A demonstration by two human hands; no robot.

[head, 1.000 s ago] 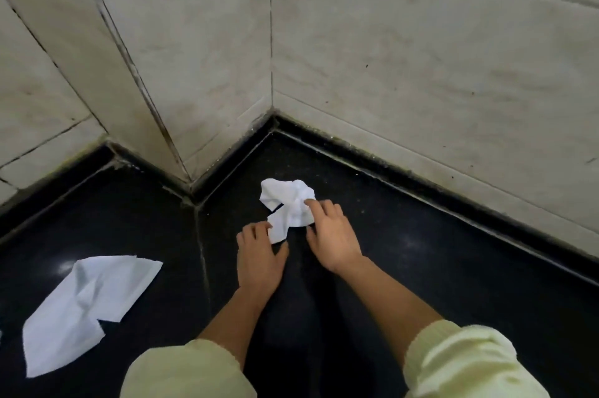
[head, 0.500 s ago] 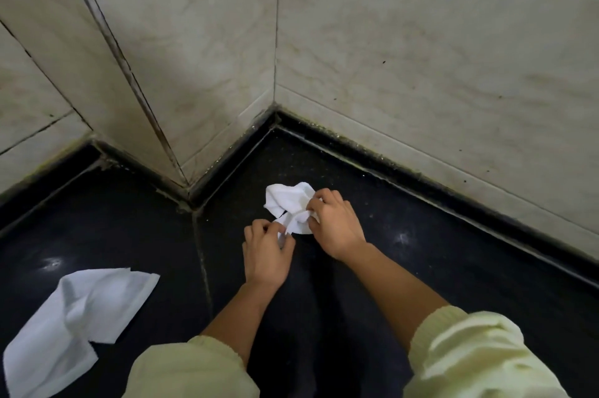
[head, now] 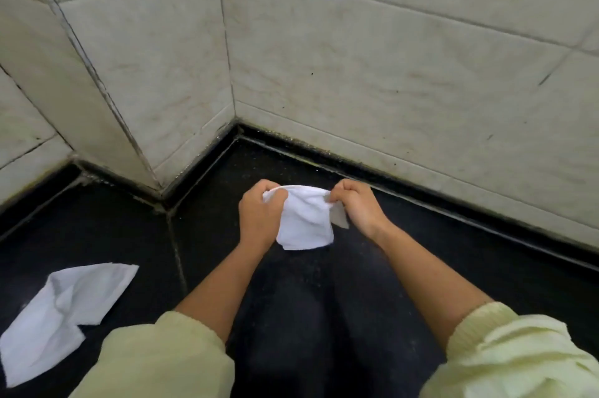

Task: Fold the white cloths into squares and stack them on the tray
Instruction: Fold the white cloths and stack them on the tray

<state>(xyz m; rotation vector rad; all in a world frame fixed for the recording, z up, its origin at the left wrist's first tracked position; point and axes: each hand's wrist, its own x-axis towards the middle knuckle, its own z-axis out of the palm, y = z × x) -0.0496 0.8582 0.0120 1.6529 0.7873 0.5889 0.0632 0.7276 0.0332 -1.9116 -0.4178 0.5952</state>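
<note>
A small white cloth (head: 304,222) hangs stretched between my two hands above the black counter. My left hand (head: 259,219) pinches its upper left corner, and my right hand (head: 358,208) pinches its upper right corner. The cloth's lower part droops loose and creased. A second white cloth (head: 61,313) lies rumpled and partly folded over on the counter at the lower left, well apart from both hands. No tray is in view.
The black stone counter (head: 324,300) runs into a corner of pale tiled walls (head: 356,57) just beyond my hands. A seam in the counter (head: 176,251) runs between the two cloths. Pale yellow sleeves cover both forearms.
Both hands have picked the crumpled cloth up off the counter and pulled it apart, so it now hangs spread between them. The cloth at the left has not moved.
</note>
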